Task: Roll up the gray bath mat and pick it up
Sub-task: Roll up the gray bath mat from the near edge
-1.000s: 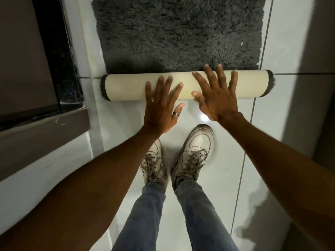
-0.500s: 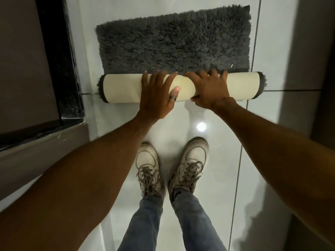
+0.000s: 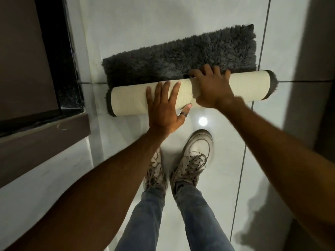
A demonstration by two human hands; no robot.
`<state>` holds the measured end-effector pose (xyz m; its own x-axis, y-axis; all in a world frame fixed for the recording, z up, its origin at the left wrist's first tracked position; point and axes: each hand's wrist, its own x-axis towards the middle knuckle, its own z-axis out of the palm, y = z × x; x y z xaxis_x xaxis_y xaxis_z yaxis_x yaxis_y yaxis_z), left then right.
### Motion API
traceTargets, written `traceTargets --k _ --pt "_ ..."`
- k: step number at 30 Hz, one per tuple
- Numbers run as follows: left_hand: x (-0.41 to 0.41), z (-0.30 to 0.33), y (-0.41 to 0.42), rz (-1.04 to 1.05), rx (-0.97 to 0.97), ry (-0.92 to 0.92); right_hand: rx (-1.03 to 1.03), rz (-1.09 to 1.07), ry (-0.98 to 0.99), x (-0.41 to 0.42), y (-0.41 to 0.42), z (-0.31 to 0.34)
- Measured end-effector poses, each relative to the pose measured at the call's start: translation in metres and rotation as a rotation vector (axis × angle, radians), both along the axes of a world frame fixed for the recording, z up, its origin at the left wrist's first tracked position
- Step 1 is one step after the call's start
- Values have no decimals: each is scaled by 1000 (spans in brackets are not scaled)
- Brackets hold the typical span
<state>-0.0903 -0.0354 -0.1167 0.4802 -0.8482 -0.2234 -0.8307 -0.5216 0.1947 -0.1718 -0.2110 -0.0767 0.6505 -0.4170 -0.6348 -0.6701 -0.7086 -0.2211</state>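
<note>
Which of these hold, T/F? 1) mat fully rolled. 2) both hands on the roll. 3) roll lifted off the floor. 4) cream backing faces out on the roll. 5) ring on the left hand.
1) False: a gray shaggy stretch of the bath mat lies flat beyond the roll.
2) True: left hand flat on it, right hand over its top.
3) False: it rests on the tile floor.
4) True.
5) True: ring on a finger.

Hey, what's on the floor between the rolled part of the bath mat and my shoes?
Only bare glossy tile with a bright light reflection, between the roll and the shoes, seen from the head view.
</note>
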Motion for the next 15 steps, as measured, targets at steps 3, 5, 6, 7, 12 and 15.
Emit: traceTargets --k 3,5,6,7,12,15 --pt "28 3 -24 -22 14 14 -159 -85 -199 -23 36 7" --pt "38 6 -30 -42 -28 29 -151 -63 -195 -33 39 2" --pt "41 6 -27 -72 -76 29 -135 -67 -205 -33 34 -1" --pt "43 6 -22 -119 -112 19 -114 -76 -215 -30 27 -5" --pt "61 6 -36 -231 47 -39 10 -94 -195 -2 -12 -17" --pt "82 12 -64 -242 120 -44 -83 -168 -176 20 -23 -11"
